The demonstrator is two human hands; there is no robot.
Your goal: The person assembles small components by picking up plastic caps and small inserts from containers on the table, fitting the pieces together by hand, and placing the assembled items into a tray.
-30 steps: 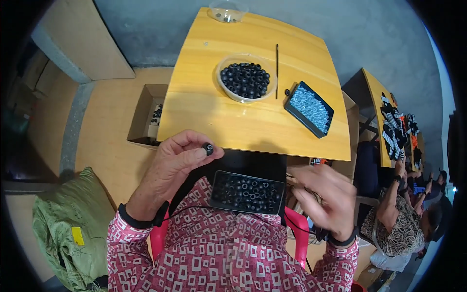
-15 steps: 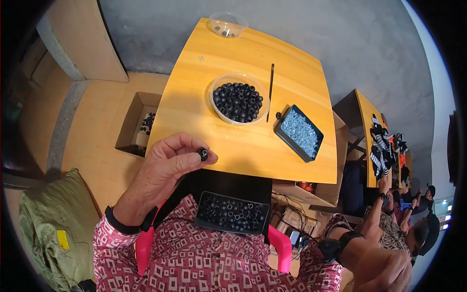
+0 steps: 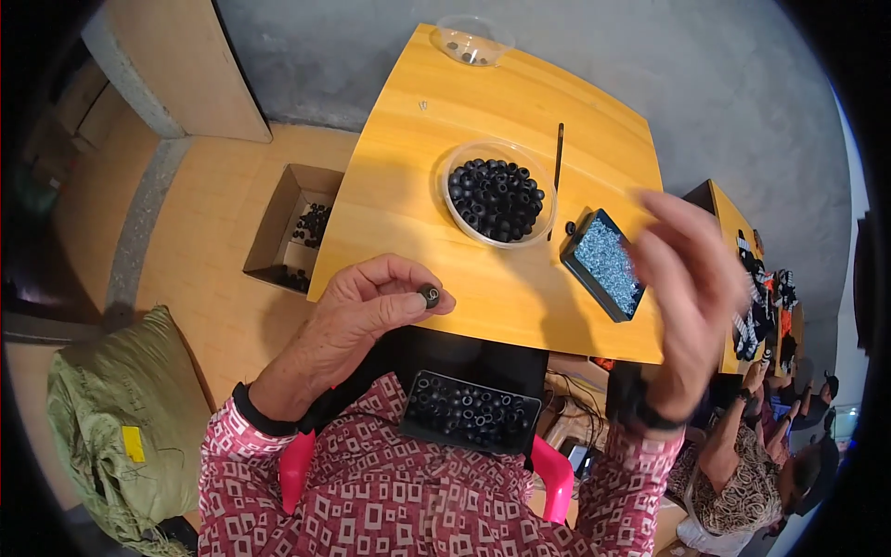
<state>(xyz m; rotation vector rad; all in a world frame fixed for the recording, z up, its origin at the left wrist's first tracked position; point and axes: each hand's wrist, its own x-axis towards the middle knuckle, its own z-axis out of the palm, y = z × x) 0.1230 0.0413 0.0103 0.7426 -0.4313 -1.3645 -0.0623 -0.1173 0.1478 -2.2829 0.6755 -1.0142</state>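
A: What has the left hand [image 3: 367, 306] got?

B: A small black ring [image 3: 430, 295], pinched between thumb and fingertips. The fingers are curled almost shut round it, hole facing up, as if to keep it steady and in sight. It sits just over the near edge of the yellow table [image 3: 399, 186].

A: And the right hand [image 3: 691, 288]?

B: Lifted above the table's near right corner, blurred, fingers loosely spread. I can't tell whether anything lies between them; nothing shows.

A: Where does the ring come from?

B: Likely the clear bowl of black rings [image 3: 498, 192] near the middle of the table, within easy reach of either hand. To its right lies a black tray of tiny silvery parts [image 3: 608, 263], angled toward the right hand. A thin dark stick [image 3: 558, 160] lies between bowl and tray, further back.

A: Anything below the table edge?

B: A black tray of rings [image 3: 471, 411] rests on the lap, just under the table's near edge, close to both hands. Left of the table, on the floor, stands an open cardboard box [image 3: 295, 223] with more dark pieces. A second clear bowl [image 3: 474, 39] sits at the table's far edge, nearly empty
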